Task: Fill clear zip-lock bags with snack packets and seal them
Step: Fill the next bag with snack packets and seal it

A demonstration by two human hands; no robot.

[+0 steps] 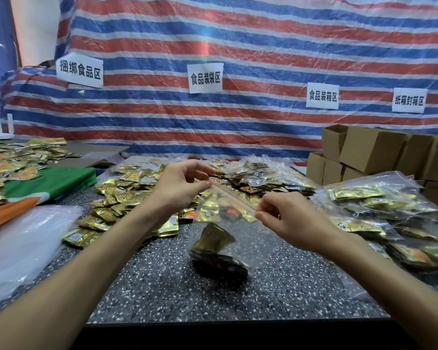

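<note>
Bare forearms (86, 261) stretch over a speckled table (162, 286) as the left hand (177, 188) and right hand (286, 221) pinch opposite ends of a clear zip-lock bag (250, 238) at its red seal strip (232, 194). Gold snack packets (214, 238) sag below the grip. A sound seal likely requires pressing along the whole strip, leaving no gaps.

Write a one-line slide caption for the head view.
Left hand and right hand pinch the zip strip of a clear bag holding snack packets.
</note>
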